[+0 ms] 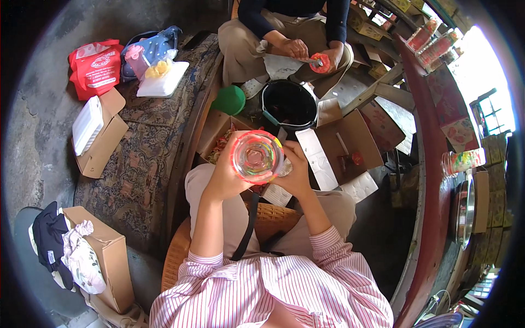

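Observation:
Over my lap, both of my hands hold a clear round jar with a red and yellow patterned side. One round end of it faces up toward me; I cannot tell whether that is its base or its mouth. My left hand wraps around the jar's left side, fingers closed on it. My right hand grips the right side near the lower edge, its fingertips partly hidden behind the jar. Just beyond stands a black bucket, dark inside. Beside it, an open carton holds small colourful wrapped pieces.
Across from me, a seated person's hands hold a red round jar. A green bowl lies near the bucket, with an open cardboard box to the right. A patterned bench runs along the left. Several jars stand on the red ledge.

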